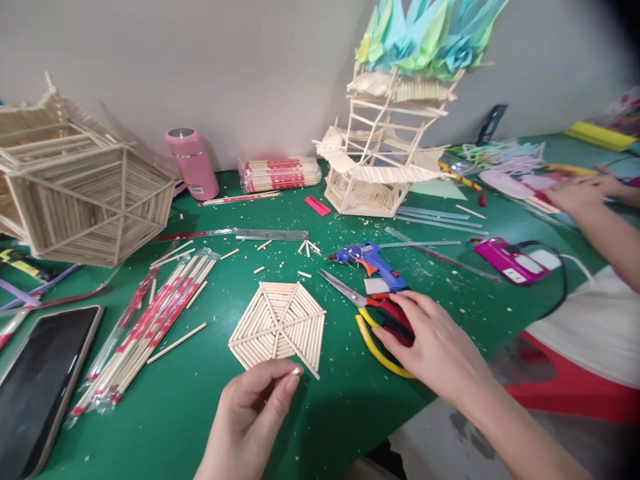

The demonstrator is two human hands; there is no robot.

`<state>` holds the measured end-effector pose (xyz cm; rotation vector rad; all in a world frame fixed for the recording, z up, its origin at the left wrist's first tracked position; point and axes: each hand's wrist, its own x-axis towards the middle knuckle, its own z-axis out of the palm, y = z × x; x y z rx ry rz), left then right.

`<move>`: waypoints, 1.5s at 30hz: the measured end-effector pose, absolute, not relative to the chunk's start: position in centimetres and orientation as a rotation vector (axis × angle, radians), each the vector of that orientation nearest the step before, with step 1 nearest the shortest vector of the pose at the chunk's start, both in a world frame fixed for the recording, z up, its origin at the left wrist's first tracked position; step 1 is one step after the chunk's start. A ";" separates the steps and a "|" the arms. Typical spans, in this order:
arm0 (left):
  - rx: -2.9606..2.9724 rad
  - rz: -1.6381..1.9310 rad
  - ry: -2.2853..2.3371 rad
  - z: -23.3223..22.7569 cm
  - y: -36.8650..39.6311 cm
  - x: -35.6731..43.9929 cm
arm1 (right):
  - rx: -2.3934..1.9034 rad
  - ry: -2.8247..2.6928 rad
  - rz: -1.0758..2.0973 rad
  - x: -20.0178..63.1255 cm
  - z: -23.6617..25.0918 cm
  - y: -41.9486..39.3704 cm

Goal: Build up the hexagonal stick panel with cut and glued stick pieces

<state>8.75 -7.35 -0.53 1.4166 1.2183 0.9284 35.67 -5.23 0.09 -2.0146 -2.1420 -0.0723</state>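
- Head camera view looks down on a green table (350, 413) that is covered with craft material and small wood chips.
- At the far left stands a big hexagonal frame of sticks (85, 193); at the back stands a stick tower (380, 153) with blue and green paper on top.
- On the left edge lies a dark tablet (40, 380), and beside it are packs of chopsticks (150, 327) in plastic wrappers.
- A flat hexagon panel of sticks (277, 323) lies in the middle of the table, near the front.
- The left hand (250, 413) pinches the near edge of this panel between thumb and fingertips.
- The right hand (435, 343) rests, fingers spread and not closed, on the red and yellow handles of the scissors (370, 313); it grasps nothing fully.
- A blue glue gun (373, 260) lies just behind the scissors.
- At the far right another person's hand (580, 193) touches coloured paper.
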 end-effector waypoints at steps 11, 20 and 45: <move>1.864 0.530 1.107 0.3 -7.6 8.5 | -1.111 -2.255 0.494 26.2 0.6 -8.6; 1.749 0.364 1.087 0.9 -7.1 7.8 | -1.104 -2.230 0.380 25.8 -1.1 -8.4; 2.745 0.865 1.154 -3.2 -6.5 6.6 | -1.305 -2.317 0.384 25.0 -2.1 -5.7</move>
